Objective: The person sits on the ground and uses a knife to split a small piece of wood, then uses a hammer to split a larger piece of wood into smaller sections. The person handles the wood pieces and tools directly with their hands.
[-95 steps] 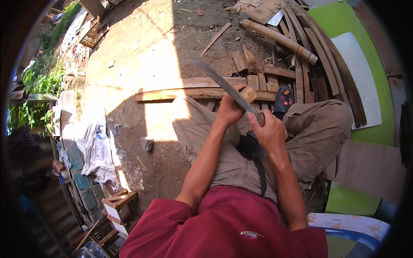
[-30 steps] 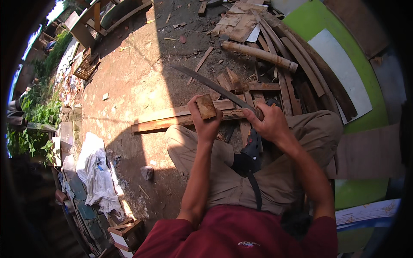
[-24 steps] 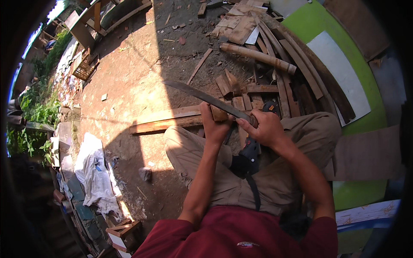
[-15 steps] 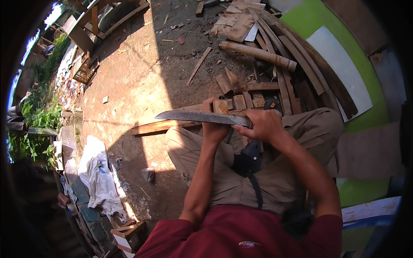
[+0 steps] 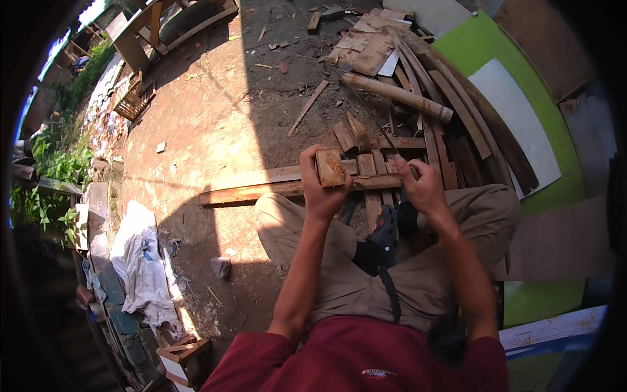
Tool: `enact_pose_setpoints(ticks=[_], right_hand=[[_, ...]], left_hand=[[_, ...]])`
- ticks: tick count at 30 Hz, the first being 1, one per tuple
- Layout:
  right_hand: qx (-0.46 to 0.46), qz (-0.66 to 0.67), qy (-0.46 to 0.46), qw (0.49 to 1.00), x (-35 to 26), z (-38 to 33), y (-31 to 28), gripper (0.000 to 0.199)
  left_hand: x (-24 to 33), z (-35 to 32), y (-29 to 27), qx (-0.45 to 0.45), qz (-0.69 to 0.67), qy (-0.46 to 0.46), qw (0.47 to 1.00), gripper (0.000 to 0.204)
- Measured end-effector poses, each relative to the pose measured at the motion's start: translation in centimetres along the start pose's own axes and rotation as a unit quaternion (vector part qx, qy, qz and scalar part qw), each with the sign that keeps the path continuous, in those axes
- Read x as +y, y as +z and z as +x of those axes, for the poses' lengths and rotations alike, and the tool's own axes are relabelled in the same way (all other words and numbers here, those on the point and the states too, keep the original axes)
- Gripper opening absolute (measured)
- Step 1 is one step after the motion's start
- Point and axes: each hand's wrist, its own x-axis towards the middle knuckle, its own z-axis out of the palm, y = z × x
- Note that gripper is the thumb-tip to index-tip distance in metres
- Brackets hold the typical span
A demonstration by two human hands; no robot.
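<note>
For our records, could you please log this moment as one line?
Left hand: gripping wood block; right hand: holding long knife, tip forward; knife: apart from block; planks: lying in front

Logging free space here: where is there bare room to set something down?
Sunlit ground between the slatted crate and the long planks is mostly bare. The right is crowded with a bamboo pole, wood scraps and boards.

I see the left hand gripping the block, the right hand holding the knife clear of it!
</note>
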Motion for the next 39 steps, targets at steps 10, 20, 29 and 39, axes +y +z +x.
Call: enact_pose_setpoints(ticks=[10,20,29,39], right_hand=[[-0.094,0.2,0.048,0.974,-3.9,-4.0,2.7,0.048],[-0.083,0.08,0.003,0.993,-3.7,-3.2,0.9,0.05],[-0.071,0.018,-0.114,0.991,-3.0,-2.1,-0.2,0.039],[-0.031,-0.129,-0.158,0.978,-4.0,-3.2,-4.8,0.021]], left_hand=[[1.8,-2.6,3.1,0.026,0.062,0.016,0.998,0.058],[3.1,-3.7,5.1,-0.006,0.053,0.042,0.998,0.07],[-0.1,-3.3,4.0,-0.201,-0.133,-0.174,0.955,0.072],[2.0,-2.1,2.8,-0.103,-0.055,-0.159,0.98,0.067]])
